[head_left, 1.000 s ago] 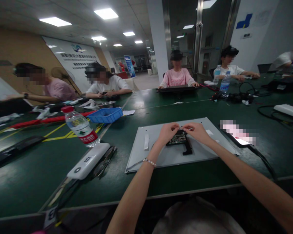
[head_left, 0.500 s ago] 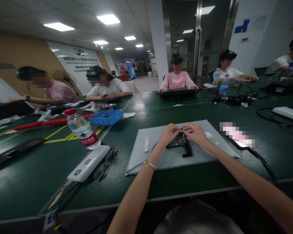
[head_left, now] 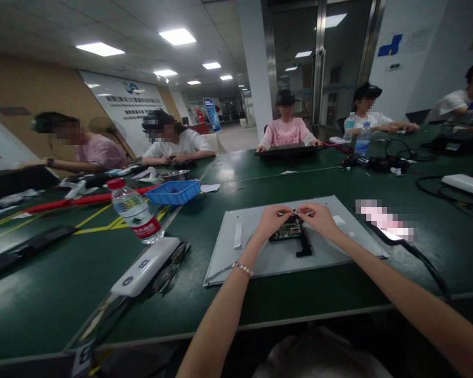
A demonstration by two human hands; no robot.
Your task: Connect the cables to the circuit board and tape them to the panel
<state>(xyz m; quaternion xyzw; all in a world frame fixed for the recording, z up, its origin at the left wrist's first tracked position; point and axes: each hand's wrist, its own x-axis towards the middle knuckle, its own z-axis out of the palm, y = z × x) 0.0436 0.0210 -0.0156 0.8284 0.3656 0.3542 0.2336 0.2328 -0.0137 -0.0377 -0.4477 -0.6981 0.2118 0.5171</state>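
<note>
In the head view, a circuit board (head_left: 290,231) in a black frame lies on a light grey flat panel (head_left: 228,257). A black bracket arm (head_left: 304,249) sticks out from the frame toward me. Both my hands meet at the board's far edge. My left hand (head_left: 275,218) has its thumb and fingers pinched together there, and my right hand (head_left: 316,216) pinches close beside it. A tiny dark piece shows between the fingertips, too small to name. White strips (head_left: 238,236) stick to the panel on either side of the board.
On the left stand a water bottle (head_left: 137,212), a white power bank (head_left: 145,266), eyeglasses (head_left: 171,269) and a blue tray (head_left: 174,193). A phone with a cable (head_left: 420,254) lies to the right. Several people sit around the green table (head_left: 189,320).
Both hands stay at the board's far edge, with the fingers shifted only slightly. The whole view has moved a little to the right and down.
</note>
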